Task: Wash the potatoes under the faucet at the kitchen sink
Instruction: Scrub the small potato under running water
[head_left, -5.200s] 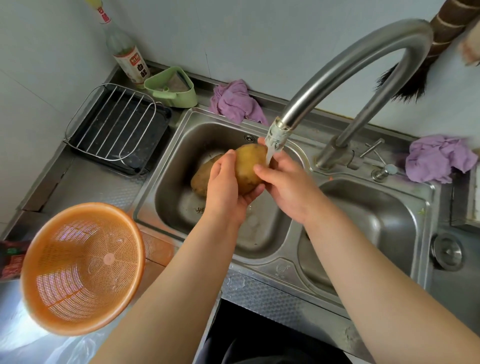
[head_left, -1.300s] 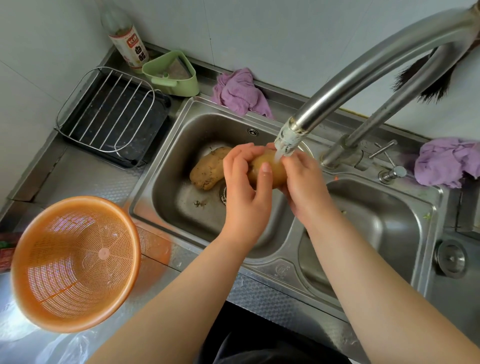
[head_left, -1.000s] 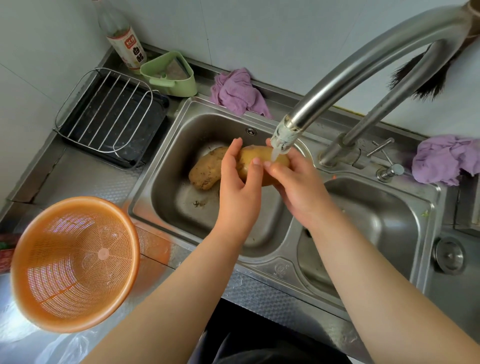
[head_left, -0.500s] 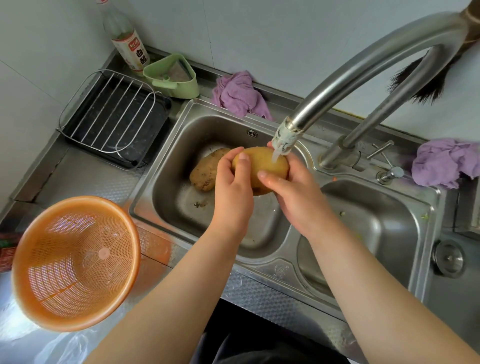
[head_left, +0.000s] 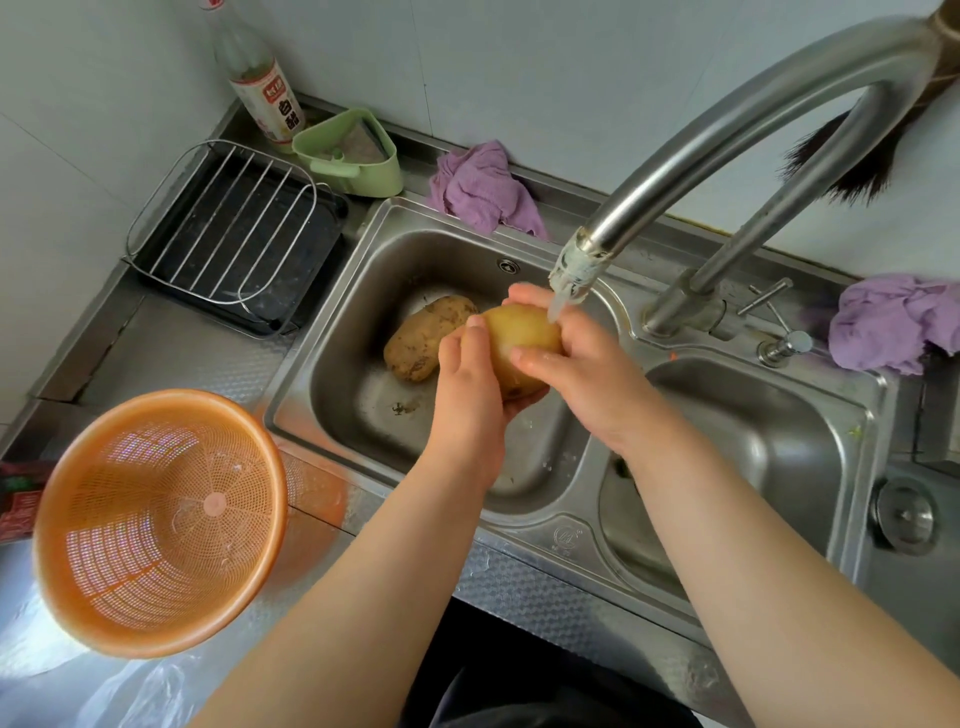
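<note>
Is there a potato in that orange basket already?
No. The orange basket holds no potato; one potato is held in both hands under the faucet, and the other potato lies in the sink.

We see an orange colander (head_left: 156, 519) left of the basin, a wire rack (head_left: 223, 223) over a dark tray, a green caddy (head_left: 353, 153) beside a bottle (head_left: 262, 83) (label unreadable), and two purple cloths (head_left: 480, 189).
</note>
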